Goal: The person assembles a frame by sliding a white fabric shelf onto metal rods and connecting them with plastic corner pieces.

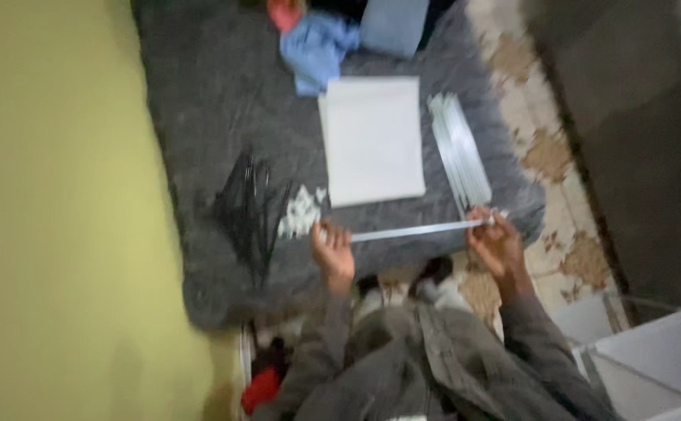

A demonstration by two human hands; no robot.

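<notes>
I see left hand [332,253] and right hand [496,243], fingers closed, pinching each end of a thin white strip [414,231] over the grey mat's [208,117] near edge. Risk, I judge: fingertip-only hold, so the strip may slip or bow.

- A dark grey mat [223,101] covers the middle of the frame.
- A white square sheet [373,140] lies at its centre.
- A bundle of white strips [459,152] lies right of the sheet.
- Black thin sticks [248,206], possibly ties, lie left.
- Blue cloth [317,47] is at top.
</notes>
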